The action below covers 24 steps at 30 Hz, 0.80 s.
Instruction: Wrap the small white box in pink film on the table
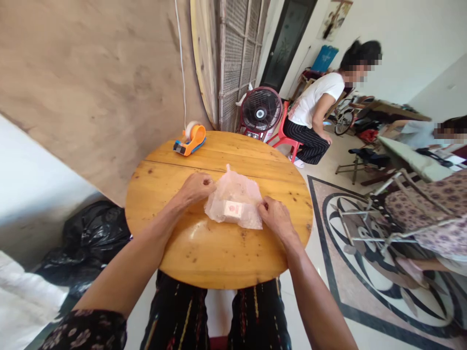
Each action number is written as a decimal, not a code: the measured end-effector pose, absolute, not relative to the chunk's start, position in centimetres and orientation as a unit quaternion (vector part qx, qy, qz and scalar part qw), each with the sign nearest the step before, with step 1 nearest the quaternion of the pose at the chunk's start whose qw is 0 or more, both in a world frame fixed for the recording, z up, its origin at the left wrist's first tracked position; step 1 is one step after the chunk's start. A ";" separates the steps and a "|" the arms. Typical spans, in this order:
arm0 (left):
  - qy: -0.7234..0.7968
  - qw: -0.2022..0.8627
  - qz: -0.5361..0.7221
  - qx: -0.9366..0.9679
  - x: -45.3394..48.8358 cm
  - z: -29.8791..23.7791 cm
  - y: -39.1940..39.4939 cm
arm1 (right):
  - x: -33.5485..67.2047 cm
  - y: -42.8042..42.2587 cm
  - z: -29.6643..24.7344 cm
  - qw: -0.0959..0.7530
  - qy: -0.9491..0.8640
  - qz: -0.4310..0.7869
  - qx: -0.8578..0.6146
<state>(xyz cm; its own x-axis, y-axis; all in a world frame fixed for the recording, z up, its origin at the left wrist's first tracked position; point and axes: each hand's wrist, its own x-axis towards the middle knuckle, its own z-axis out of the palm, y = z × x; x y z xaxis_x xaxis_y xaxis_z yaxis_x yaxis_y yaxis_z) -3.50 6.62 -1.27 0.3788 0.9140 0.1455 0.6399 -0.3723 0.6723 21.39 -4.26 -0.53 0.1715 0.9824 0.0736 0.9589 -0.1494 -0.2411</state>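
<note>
Roughly midway between my grips, the small box (233, 210) lies lengthwise left to right at the near part of the bubble wrap (239, 187) on the desk (219, 260), my right grip (276, 216) pinching the wrap's right edge, my left grip (199, 188) curled by its left, hold unclear.

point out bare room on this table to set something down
Bare wood shows on the round table in front of the pink bubble wrap, toward the near edge, and behind it, right of the orange tape dispenser. Crowded: the middle, with left hand, box and right hand.
</note>
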 end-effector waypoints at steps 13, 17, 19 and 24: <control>0.600 0.150 0.154 0.771 -3.5 -1.9 6.5 | 21.4 -4.6 -1.8 0.196 -0.625 0.054 -0.754; 0.581 0.167 0.162 0.780 -3.6 -1.5 6.4 | 21.9 -4.4 -2.6 0.266 -0.643 0.071 -0.714; 0.569 0.181 0.154 0.788 -3.7 -1.3 6.3 | 22.0 -4.3 -3.0 0.296 -0.675 0.068 -0.672; 0.550 0.236 0.170 0.783 -3.8 -0.5 6.0 | 21.8 -4.2 -3.1 0.374 -0.741 0.088 -0.550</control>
